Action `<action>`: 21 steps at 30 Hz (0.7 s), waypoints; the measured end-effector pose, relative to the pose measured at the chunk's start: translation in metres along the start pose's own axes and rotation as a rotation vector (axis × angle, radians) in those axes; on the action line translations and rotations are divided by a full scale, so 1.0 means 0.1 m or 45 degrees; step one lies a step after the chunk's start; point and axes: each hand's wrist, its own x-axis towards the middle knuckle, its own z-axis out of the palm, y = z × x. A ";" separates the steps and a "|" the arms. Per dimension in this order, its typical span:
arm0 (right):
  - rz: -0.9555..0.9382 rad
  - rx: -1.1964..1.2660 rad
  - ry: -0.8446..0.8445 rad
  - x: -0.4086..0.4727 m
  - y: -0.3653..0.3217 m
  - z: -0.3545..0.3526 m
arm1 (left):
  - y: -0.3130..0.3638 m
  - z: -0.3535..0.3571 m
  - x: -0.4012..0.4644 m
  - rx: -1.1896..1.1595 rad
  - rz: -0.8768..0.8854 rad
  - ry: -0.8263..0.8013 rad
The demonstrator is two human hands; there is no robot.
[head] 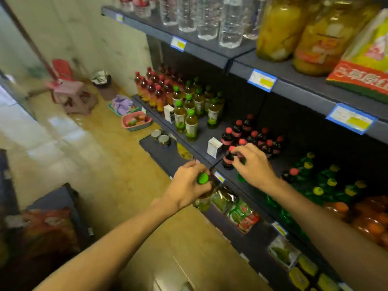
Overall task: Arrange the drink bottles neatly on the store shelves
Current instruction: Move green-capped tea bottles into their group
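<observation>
My left hand (188, 185) grips a green-capped bottle of yellow-green tea (203, 178) by its neck, in front of the middle shelf's edge (201, 158). My right hand (255, 164) reaches onto that shelf and is closed on the top of a green bottle (241, 177), right beside a red-capped cola bottle (228, 159). A cluster of cola bottles (255, 136) stands behind it. Further left on the shelf are several green tea bottles (192, 111) and red-capped amber drinks (156, 89). Green soda bottles with yellow caps (327, 183) crowd the shelf's right end.
The upper shelf (241, 57) carries water bottles (210, 15) and jars of yellow fruit (279, 30). Snack packets (237, 206) fill the lower shelf. On the floor stand a pink stool (69, 92), baskets (136, 121) and a dark crate (50, 223) at the left.
</observation>
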 end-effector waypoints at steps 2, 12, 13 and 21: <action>-0.005 0.024 -0.021 0.15 -0.16 0.20 | -0.25 -0.20 -0.02 0.007 -0.051 0.034; 0.134 0.235 -0.127 0.91 -0.47 0.92 | -1.02 -0.63 0.38 -0.159 -0.192 0.242; 0.171 0.260 -0.129 1.04 -0.46 0.98 | -1.07 -0.67 0.48 -0.190 -0.204 0.279; 0.224 0.420 -0.067 2.27 -0.46 1.32 | -1.51 -1.11 1.56 -0.355 -0.222 0.316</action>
